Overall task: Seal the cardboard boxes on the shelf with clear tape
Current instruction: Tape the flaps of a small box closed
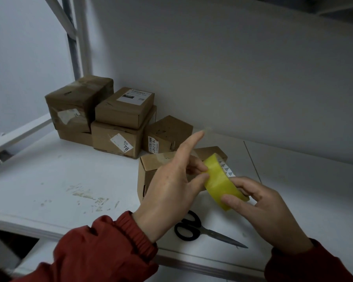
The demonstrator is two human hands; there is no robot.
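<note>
Both hands are closed on the tape roll (220,180): it is gripped by the right hand (261,202) and pinched by the left hand (171,180), just in front of the box (151,165). The tape's end is seemingly being sought; next it must be peeled free.

Shelf (69,169) layout
A stack of boxes (118,123) sits far left; one box (148,174) lies nearer and right of it, scissors (202,231) just in front, a roll of tape (220,180) held above it.

A: Finish, tape roll (218,180)?
B: Glossy translucent plastic film.
A: The boxes (118,137)?
B: Matt brown cardboard, paper labels (135,95).
A: The shelf (49,176), scissors (204,231)?
B: Shelf matt white, scuffed; scissors black plastic handles, grey metal blades.
</note>
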